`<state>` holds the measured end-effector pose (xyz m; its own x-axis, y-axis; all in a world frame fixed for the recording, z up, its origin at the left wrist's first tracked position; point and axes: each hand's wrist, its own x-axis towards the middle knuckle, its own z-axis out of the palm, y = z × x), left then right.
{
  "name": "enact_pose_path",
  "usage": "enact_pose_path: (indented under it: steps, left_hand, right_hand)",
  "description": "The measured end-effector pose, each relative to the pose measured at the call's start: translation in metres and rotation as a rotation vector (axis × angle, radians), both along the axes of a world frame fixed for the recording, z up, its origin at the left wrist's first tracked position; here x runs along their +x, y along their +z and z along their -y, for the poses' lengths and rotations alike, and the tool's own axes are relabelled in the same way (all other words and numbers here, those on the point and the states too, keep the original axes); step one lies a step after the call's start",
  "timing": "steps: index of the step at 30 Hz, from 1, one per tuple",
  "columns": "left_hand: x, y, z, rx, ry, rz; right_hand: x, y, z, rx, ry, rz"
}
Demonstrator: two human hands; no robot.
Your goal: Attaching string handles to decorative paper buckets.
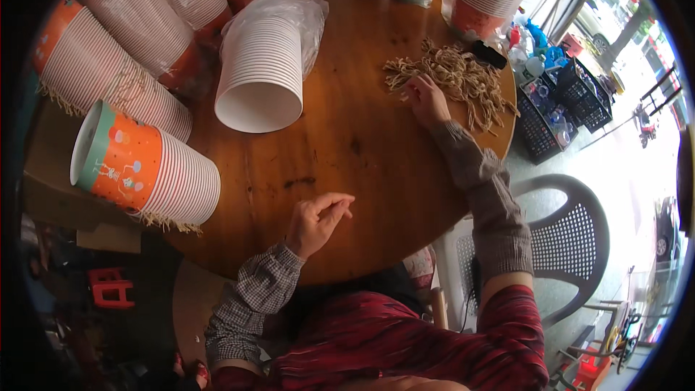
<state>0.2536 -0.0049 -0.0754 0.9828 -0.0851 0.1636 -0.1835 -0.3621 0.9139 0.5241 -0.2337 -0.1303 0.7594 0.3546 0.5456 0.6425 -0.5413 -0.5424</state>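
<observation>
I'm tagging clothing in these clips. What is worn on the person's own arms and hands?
Both hands are bare: no gloves, and no rings or watch that I can make out. The left hand comes out of a small grey-and-white checked sleeve cover. The right hand comes out of a plain brownish-grey knitted one. Above both are red, dark-streaked sleeves.

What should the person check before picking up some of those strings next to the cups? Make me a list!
1. Right hand on the pile of tan strings: ok, fingers touch its near edge.
2. Left hand free: ok, it holds nothing.
3. Strings untangled: cannot tell.
4. White cup stack within reach: ok, lying on its side mid-table.
5. Strings safely on the round wooden table: not ok, some lie at the far right edge.
</observation>
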Motion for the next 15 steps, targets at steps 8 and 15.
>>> enact_pose_path:
  steps: [8, 15]
  left_hand:
    - [0.078, -0.018, -0.014, -0.757, 0.234, -0.418]
    - [0.062, -0.021, -0.018, -0.852, 0.227, -0.534]
  right_hand:
    - [-0.081, 0.049, -0.063, 0.378, 0.514, -0.755]
    - [-0.1, 0.058, -0.078, 0.189, 0.618, -0.72]
